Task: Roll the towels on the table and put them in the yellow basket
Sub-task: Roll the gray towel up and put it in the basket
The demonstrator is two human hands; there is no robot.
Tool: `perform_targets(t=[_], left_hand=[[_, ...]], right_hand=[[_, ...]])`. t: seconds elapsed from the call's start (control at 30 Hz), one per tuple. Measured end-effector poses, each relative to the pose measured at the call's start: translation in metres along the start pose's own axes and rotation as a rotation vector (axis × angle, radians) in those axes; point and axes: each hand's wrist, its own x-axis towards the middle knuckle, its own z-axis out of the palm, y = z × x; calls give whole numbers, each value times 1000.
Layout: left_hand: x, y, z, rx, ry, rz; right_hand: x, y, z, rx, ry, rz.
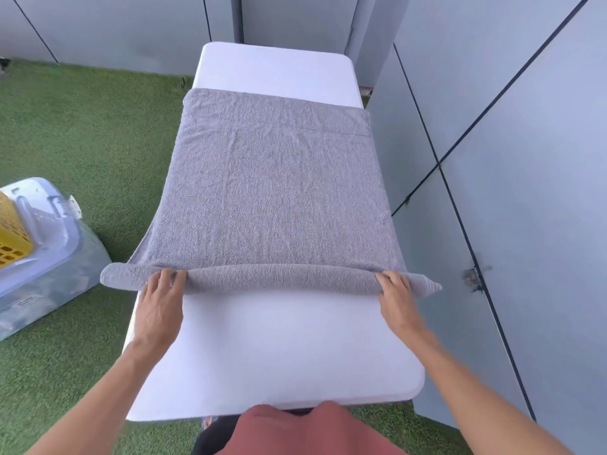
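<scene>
A grey towel [272, 192] lies spread over the white table [272, 349], its near edge wound into a thin roll [279, 277] that runs across the table's width. My left hand [161, 303] rests on the roll's left part, fingers laid over it. My right hand [399, 297] lies on the right part the same way. Both ends of the roll stick out past the table's sides. The yellow basket [11, 234] shows only in part at the far left edge.
The basket stands on a clear plastic storage box [49, 257] on the green artificial grass [82, 126]. Grey wall panels [509, 159] run close along the table's right side and behind it.
</scene>
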Motion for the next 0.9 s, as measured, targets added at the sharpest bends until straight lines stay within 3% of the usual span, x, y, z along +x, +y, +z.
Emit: perform_targets(t=[0.17, 0.23, 0.3, 0.33, 0.4, 0.47, 0.53, 0.7, 0.9], left_hand=[[24, -13, -15, 17, -196, -60], [32, -17, -24, 12, -390, -56], [42, -19, -30, -62, -520, -97], [46, -20, -32, -129, -525, -148], [47, -21, -35, -244, -390, -238], [37, -20, -33, -223, -95, -176], [16, -15, -26, -112, 91, -36], [-6, -9, -8, 21, 44, 25], [25, -6, -10, 68, -41, 16]], right_hand=[[13, 4, -30, -98, -317, -76], [16, 2, -46, -50, -534, -6], [23, -2, -54, 80, -610, 85], [26, -3, -53, 148, -553, 114], [26, -6, -46, 190, -279, 129], [15, -11, -33, 70, 48, 124], [-1, -13, -17, -37, 243, 65], [-22, -3, 6, -63, 128, -78], [9, -13, -14, -185, -8, -19]])
